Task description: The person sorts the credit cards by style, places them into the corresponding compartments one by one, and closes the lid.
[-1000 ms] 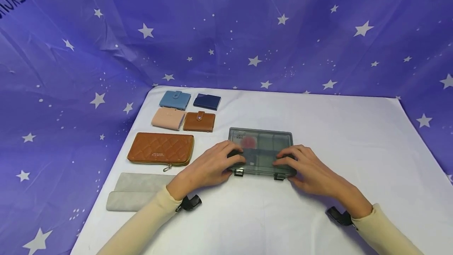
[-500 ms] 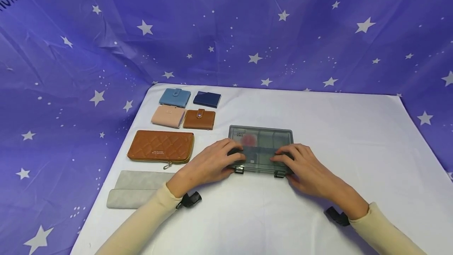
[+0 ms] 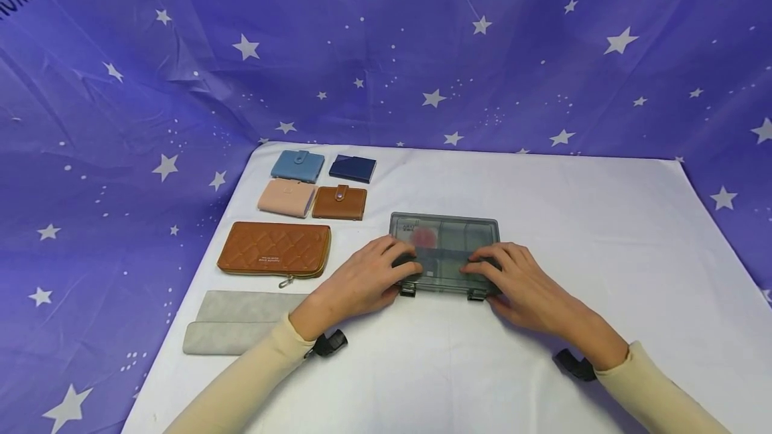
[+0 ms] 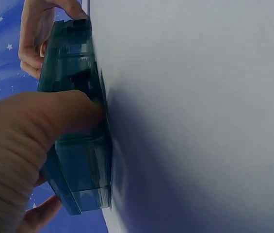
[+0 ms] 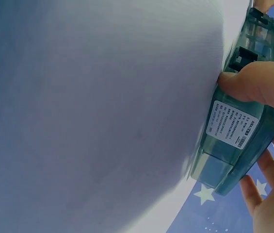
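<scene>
A clear grey-green plastic compartment box (image 3: 449, 240) lies on the white table with its lid down and its two latches facing the person. Inside, through the lid, a round red patch shows at the left. My left hand (image 3: 364, 276) grips the box's left front corner, thumb against the front side and fingers over the lid. At the right front corner my right hand (image 3: 531, 286) holds it the same way. The left wrist view shows the left thumb pressed on the box's side (image 4: 83, 165). In the right wrist view the right thumb lies beside a white printed label (image 5: 233, 124).
Left of the box lie a brown quilted zip wallet (image 3: 274, 250) and a grey folded case (image 3: 226, 337), partly under the left forearm. Behind them are small blue (image 3: 297, 166), navy (image 3: 352, 169), pink (image 3: 286, 197) and brown (image 3: 340, 203) card holders. A purple starred curtain (image 3: 386, 52) stands behind.
Both hands keep their hold on the box, and the left hand has shifted very slightly to the right. The whole head view has moved a little; the wallets stay put.
</scene>
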A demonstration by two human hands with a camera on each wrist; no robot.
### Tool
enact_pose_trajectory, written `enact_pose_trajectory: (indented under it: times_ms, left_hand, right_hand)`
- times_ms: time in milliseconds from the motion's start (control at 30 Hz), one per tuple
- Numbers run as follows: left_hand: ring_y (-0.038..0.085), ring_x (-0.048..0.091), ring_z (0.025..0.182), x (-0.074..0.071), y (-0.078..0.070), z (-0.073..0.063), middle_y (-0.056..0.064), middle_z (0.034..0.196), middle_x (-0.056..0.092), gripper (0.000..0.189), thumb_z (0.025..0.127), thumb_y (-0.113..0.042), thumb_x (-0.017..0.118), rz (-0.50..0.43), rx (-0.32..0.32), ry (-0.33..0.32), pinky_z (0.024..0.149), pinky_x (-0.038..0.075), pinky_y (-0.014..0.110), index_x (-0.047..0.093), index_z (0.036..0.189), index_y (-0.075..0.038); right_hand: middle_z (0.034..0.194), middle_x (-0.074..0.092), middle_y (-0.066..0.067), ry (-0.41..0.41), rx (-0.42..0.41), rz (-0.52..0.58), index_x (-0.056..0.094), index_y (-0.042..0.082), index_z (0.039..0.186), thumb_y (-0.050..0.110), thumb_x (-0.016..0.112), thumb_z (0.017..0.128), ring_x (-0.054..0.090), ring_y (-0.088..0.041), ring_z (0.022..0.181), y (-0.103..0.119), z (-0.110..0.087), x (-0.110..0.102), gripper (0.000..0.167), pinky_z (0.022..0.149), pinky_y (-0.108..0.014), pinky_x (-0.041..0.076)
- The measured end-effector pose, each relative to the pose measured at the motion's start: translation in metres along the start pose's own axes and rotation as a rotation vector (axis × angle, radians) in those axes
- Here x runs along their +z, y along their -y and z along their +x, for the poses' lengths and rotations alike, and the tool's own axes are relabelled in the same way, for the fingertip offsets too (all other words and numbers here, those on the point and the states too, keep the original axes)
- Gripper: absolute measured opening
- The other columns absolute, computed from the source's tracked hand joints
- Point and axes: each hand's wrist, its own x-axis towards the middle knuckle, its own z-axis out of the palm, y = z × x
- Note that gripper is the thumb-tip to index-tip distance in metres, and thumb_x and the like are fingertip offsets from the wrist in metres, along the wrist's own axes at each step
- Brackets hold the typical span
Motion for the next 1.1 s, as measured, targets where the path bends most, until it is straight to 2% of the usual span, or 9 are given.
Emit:
enact_pose_trajectory:
  times_ms: [200, 433, 600, 733, 933, 1100]
  left_hand:
    - [0.027, 0.056, 0.13, -0.005, 0.005, -0.002, 0.006, 0.149, 0.057, 0.049, 0.093, -0.028, 0.085, -0.088, -0.009, 0.059, 0.112, 0.047, 0.043, 0.066, 0.138, -0.025]
    - [0.026, 0.054, 0.139, -0.008, 0.01, -0.004, 0.007, 0.156, 0.056, 0.046, 0.098, -0.043, 0.08, -0.243, -0.051, 0.062, 0.117, 0.045, 0.045, 0.071, 0.139, -0.026]
    - [0.039, 0.042, 0.154, -0.008, 0.01, -0.004, 0.01, 0.156, 0.056, 0.041, 0.102, -0.04, 0.076, -0.289, -0.059, 0.059, 0.122, 0.041, 0.05, 0.072, 0.139, -0.023]
    - [0.044, 0.033, 0.158, -0.009, 0.008, -0.005, 0.011, 0.158, 0.055, 0.039, 0.104, -0.038, 0.074, -0.301, -0.073, 0.073, 0.12, 0.044, 0.051, 0.072, 0.139, -0.022]
    - [0.043, 0.033, 0.159, -0.008, 0.007, -0.004, 0.01, 0.159, 0.054, 0.037, 0.106, -0.038, 0.07, -0.279, -0.083, 0.091, 0.122, 0.04, 0.049, 0.071, 0.14, -0.023]
    - [0.044, 0.035, 0.158, -0.006, 0.007, -0.004, 0.011, 0.158, 0.055, 0.037, 0.105, -0.037, 0.072, -0.29, -0.079, 0.073, 0.124, 0.037, 0.051, 0.071, 0.14, -0.024]
  right_hand:
    - [0.147, 0.054, -0.007, 0.026, -0.005, -0.009, 0.062, 0.021, 0.144, 0.014, 0.095, 0.078, 0.05, -0.032, 0.13, -0.003, 0.001, -0.002, 0.075, 0.107, -0.056, 0.038]
    - [0.15, 0.054, -0.003, 0.053, -0.035, 0.022, 0.061, 0.026, 0.149, 0.027, 0.1, 0.077, 0.05, -0.031, 0.132, -0.01, 0.0, -0.006, 0.082, 0.107, -0.057, 0.039]
    - [0.156, 0.052, -0.002, 0.071, -0.039, 0.077, 0.059, 0.027, 0.153, 0.034, 0.094, 0.084, 0.051, -0.029, 0.138, -0.016, -0.005, -0.01, 0.078, 0.109, -0.056, 0.039]
    - [0.159, 0.05, -0.001, 0.078, -0.034, 0.093, 0.058, 0.028, 0.154, 0.038, 0.088, 0.089, 0.049, -0.026, 0.141, -0.018, -0.006, -0.012, 0.071, 0.113, -0.053, 0.038]
    - [0.158, 0.051, -0.001, 0.065, -0.042, 0.092, 0.058, 0.026, 0.153, 0.037, 0.082, 0.091, 0.049, -0.025, 0.14, -0.019, -0.006, -0.013, 0.068, 0.114, -0.049, 0.037]
    - [0.155, 0.054, -0.002, 0.014, -0.064, 0.072, 0.061, 0.022, 0.151, 0.033, 0.08, 0.09, 0.05, -0.026, 0.139, -0.019, -0.005, -0.01, 0.065, 0.112, -0.05, 0.038]
